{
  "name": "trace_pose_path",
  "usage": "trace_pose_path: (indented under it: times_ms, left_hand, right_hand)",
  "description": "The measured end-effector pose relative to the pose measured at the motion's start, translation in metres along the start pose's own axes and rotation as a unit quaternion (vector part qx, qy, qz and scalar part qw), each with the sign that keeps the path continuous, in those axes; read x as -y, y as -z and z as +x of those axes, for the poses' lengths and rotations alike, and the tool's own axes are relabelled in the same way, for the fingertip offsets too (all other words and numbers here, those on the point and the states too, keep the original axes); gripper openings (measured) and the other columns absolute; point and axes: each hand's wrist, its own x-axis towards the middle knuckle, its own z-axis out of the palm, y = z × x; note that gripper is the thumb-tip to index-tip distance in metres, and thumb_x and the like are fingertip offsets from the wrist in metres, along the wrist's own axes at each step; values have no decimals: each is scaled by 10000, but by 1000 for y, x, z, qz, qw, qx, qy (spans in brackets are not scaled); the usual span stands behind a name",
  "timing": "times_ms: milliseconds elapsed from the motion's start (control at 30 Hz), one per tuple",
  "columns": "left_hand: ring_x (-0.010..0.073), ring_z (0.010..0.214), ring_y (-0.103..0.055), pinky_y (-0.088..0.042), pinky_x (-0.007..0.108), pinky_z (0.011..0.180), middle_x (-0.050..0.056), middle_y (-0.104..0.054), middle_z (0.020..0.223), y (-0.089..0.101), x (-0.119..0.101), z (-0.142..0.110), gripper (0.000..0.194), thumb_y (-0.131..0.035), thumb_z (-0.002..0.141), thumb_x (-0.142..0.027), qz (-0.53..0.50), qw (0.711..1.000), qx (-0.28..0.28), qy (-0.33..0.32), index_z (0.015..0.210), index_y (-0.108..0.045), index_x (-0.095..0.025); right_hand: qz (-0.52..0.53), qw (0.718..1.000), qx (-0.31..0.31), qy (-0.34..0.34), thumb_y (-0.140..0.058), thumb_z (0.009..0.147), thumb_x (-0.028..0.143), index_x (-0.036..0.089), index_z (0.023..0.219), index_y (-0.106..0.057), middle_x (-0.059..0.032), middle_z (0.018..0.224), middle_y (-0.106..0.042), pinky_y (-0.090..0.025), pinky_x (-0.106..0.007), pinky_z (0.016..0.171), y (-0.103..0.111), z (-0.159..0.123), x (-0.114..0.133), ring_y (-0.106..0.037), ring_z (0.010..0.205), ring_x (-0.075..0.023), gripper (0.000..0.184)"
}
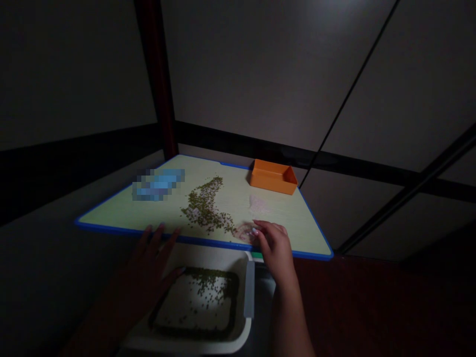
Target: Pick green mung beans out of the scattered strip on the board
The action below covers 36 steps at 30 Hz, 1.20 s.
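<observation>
A pale yellow board with a blue rim (122, 210) lies in front of me, with a heap of small green beans (204, 204) spread over its middle. My right hand (274, 244) rests on the board's near edge, fingers curled down onto a small pinkish pile (244, 230) at the end of the bean trail. My left hand (154, 253) is below the near edge, fingers spread, thumb on the rim of a white tray (247, 297) that has several green beans (208, 287) in it.
An orange box (274, 176) stands on the far right corner of the board. A blurred blue patch (158, 184) lies at the board's left. Another faint pinkish pile (258, 203) sits near the orange box. Dark walls and a red post (158, 74) surround the board.
</observation>
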Motion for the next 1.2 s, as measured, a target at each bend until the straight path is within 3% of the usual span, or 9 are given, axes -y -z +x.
trace_pose_path:
  times_ms: [667,900,1200]
  left_hand:
    - [452,1478,-349,-478,592,1062,241,-450,1555,3,-1,-1,727,-480,871,-545,11,999,-29,-22,1502,-389,-195]
    - [422,1479,-363,-484,577,1066,200,-456,1566,10,-4,3,735,-503,853,-575,10,1000,6,4,1499,-396,-241]
    - [439,1496,-312,-462,597,1088,223,-428,1576,8,-3,1,735,-504,854,-557,-2,1000,0,-6,1495,-404,-210]
  right_hand:
    - [15,999,41,-1,-568,934,177,239,1047,-744,-55,1025,-780,-418,-406,951,2,-1,5,-674,956,-235,218]
    - [13,999,37,6,-556,947,181,246,1063,-739,-57,1050,-778,-416,-409,969,0,0,6,-672,969,-230,226]
    - [1,999,33,16,-560,949,180,249,1067,-738,-51,1045,-780,-425,-396,959,-3,0,8,-676,969,-225,225]
